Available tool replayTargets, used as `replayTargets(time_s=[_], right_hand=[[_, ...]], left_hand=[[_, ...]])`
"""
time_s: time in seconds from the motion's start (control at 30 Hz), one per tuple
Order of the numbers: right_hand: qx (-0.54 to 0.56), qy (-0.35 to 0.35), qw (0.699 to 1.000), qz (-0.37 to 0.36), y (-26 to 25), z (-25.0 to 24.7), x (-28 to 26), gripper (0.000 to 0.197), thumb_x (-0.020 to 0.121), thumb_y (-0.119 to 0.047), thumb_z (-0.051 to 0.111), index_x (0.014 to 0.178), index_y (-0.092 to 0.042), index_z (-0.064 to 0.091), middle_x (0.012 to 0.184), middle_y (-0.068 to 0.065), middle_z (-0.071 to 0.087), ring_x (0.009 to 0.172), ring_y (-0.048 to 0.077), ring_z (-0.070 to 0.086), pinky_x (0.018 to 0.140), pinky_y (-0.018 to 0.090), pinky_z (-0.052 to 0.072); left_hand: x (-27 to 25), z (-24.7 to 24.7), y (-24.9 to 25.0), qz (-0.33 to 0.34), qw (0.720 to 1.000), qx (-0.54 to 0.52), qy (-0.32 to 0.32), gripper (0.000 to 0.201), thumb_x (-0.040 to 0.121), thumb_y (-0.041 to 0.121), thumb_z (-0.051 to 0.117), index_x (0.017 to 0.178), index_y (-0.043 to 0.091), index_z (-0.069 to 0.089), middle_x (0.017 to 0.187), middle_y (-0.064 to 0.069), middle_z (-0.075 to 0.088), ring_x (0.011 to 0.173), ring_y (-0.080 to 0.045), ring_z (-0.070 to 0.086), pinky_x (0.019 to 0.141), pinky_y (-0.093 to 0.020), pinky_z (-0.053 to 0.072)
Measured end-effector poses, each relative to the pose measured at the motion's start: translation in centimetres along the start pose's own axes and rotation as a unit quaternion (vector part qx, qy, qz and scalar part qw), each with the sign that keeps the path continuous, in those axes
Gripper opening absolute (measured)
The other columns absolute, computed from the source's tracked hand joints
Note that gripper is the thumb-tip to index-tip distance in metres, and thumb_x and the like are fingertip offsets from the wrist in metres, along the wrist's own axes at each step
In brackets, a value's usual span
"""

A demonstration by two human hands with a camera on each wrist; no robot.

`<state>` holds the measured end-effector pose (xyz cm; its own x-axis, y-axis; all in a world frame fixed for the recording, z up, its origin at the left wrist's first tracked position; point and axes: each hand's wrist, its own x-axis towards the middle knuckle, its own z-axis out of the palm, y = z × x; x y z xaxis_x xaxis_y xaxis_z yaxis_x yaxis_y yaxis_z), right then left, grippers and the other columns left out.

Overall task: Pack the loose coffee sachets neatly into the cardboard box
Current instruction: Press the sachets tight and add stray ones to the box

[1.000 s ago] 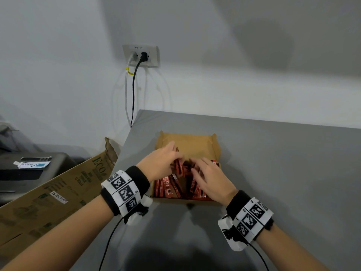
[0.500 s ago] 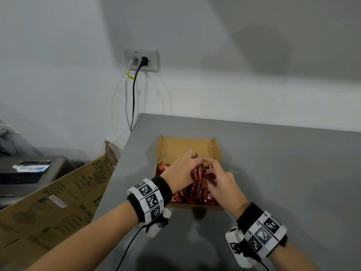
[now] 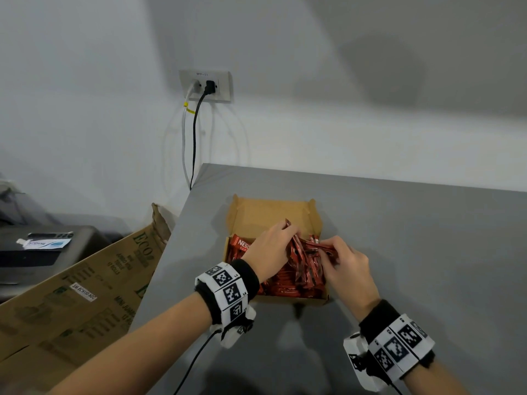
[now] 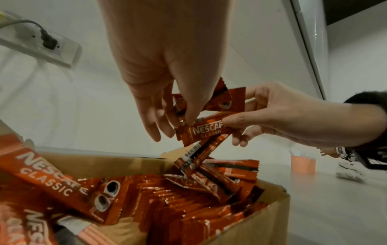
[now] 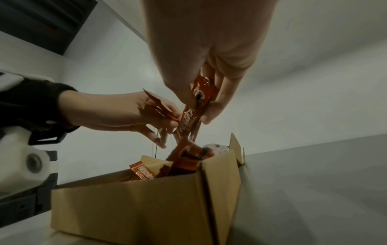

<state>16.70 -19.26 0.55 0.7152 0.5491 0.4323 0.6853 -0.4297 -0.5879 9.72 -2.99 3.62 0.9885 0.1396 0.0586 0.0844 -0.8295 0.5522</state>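
Observation:
An open cardboard box (image 3: 271,212) sits on the grey table, filled with several red Nescafé sachets (image 3: 288,283). Both hands hover over the box's middle. My left hand (image 3: 271,249) pinches a few sachets (image 4: 217,101) between thumb and fingers. My right hand (image 3: 345,260) pinches one sachet (image 4: 206,130) by its end, with another dangling beneath it into the box. In the right wrist view the held sachet (image 5: 195,111) hangs upright over the box (image 5: 146,207). The two hands' fingertips nearly meet.
The grey table (image 3: 413,252) stretches right and toward me. A large printed carton (image 3: 74,295) leans at the table's left edge. A wall socket (image 3: 205,85) with cables is behind. An orange cup (image 4: 302,163) stands far off on the table.
Both hands have risen from pressing into the pile and now lift sachets above the box; the view shifted slightly downward and nearer.

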Motion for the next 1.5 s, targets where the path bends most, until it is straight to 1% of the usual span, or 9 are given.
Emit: replayTargets(time_s=[0.1, 0.27, 0.37, 0.5, 0.6, 0.77, 1.03, 1.3, 1.5], right_hand=[[0.039, 0.006, 0.999, 0.015, -0.2, -0.3, 0.0, 0.007, 0.083, -0.007, 0.067, 0.088, -0.010, 0.063, 0.076, -0.005, 0.067, 0.064, 0.002, 0.061, 0.061, 0.004, 0.045], [0.032, 0.007, 0.999, 0.018, -0.2, -0.7, 0.2, 0.006, 0.085, -0.008, 0.064, 0.089, -0.009, 0.059, 0.081, -0.001, 0.066, 0.070, 0.011, 0.064, 0.063, 0.022, 0.053], [-0.015, 0.043, 0.999, 0.007, -0.1, -0.9, 0.6, 0.009, 0.084, -0.006, 0.065, 0.083, -0.007, 0.056, 0.078, 0.001, 0.060, 0.062, 0.015, 0.058, 0.053, 0.024, 0.050], [-0.140, -0.053, 0.988, -0.043, -0.2, 0.1, -0.1, 0.022, 0.072, -0.005, 0.074, 0.084, -0.009, 0.056, 0.085, 0.003, 0.057, 0.051, 0.016, 0.056, 0.042, 0.027, 0.050], [-0.214, -0.125, 0.968, -0.033, -0.1, 0.8, -1.0, 0.037, 0.058, -0.011, 0.082, 0.088, -0.010, 0.059, 0.078, 0.002, 0.056, 0.040, 0.018, 0.053, 0.034, 0.022, 0.034], [-0.209, -0.190, 0.959, 0.029, -0.1, 0.4, -0.4, 0.028, 0.082, -0.032, 0.064, 0.102, -0.015, 0.055, 0.097, -0.001, 0.053, 0.071, 0.024, 0.061, 0.056, 0.031, 0.045], [-0.178, -0.250, 0.950, 0.056, -0.8, -0.1, -0.1, 0.040, 0.077, -0.052, 0.064, 0.100, -0.021, 0.057, 0.097, -0.008, 0.049, 0.086, 0.017, 0.060, 0.070, 0.030, 0.050], [-0.180, -0.278, 0.942, 0.050, -1.5, -1.4, 0.4, 0.031, 0.080, -0.035, 0.061, 0.107, -0.023, 0.053, 0.089, -0.012, 0.042, 0.090, 0.017, 0.057, 0.071, 0.027, 0.043], [-0.163, -0.224, 0.960, 0.042, -2.1, -1.1, 0.7, 0.018, 0.090, -0.023, 0.049, 0.107, -0.020, 0.055, 0.087, -0.010, 0.047, 0.086, 0.017, 0.058, 0.064, 0.024, 0.036]], left_hand=[[-0.1, 0.0, 0.1, 0.005, 1.000, 0.009, 0.025, 0.040, 0.086, -0.004, 0.050, 0.123, 0.012, 0.052, 0.114, -0.004, 0.053, 0.091, -0.019, 0.057, 0.075, -0.029, 0.049], [-0.3, -0.9, -0.5, -0.018, 0.998, 0.034, 0.044, 0.055, 0.082, -0.008, 0.051, 0.131, 0.016, 0.046, 0.127, -0.001, 0.047, 0.082, -0.011, 0.052, 0.063, -0.015, 0.036], [-0.4, -0.9, -0.7, -0.018, 0.998, 0.053, 0.037, 0.057, 0.082, -0.007, 0.052, 0.133, 0.018, 0.044, 0.127, 0.000, 0.050, 0.083, -0.012, 0.056, 0.064, -0.018, 0.042], [-0.4, -0.2, -0.5, -0.015, 0.996, 0.089, 0.011, 0.051, 0.086, -0.003, 0.049, 0.132, 0.018, 0.045, 0.108, -0.005, 0.063, 0.085, -0.021, 0.062, 0.070, -0.032, 0.051], [-0.4, 0.2, -0.4, 0.002, 0.994, 0.108, -0.003, 0.050, 0.086, -0.002, 0.048, 0.130, 0.021, 0.047, 0.101, -0.005, 0.065, 0.084, -0.022, 0.062, 0.068, -0.032, 0.050], [0.1, 1.2, -1.0, 0.029, 0.991, 0.123, -0.033, 0.040, 0.089, 0.001, 0.048, 0.124, 0.020, 0.049, 0.097, -0.004, 0.066, 0.082, -0.022, 0.063, 0.067, -0.035, 0.052], [0.5, 1.9, -0.4, 0.052, 0.985, 0.145, -0.074, 0.040, 0.086, -0.002, 0.047, 0.122, 0.014, 0.051, 0.106, -0.007, 0.063, 0.094, -0.026, 0.060, 0.075, -0.040, 0.051], [0.6, 2.4, -0.2, 0.070, 0.982, 0.152, -0.088, 0.045, 0.090, 0.001, 0.040, 0.132, 0.015, 0.042, 0.114, -0.009, 0.059, 0.102, -0.029, 0.059, 0.079, -0.041, 0.049], [0.1, 2.2, -0.6, 0.076, 0.986, 0.139, -0.060, 0.048, 0.095, 0.007, 0.039, 0.140, 0.022, 0.034, 0.111, -0.007, 0.062, 0.090, -0.025, 0.062, 0.074, -0.040, 0.052]])
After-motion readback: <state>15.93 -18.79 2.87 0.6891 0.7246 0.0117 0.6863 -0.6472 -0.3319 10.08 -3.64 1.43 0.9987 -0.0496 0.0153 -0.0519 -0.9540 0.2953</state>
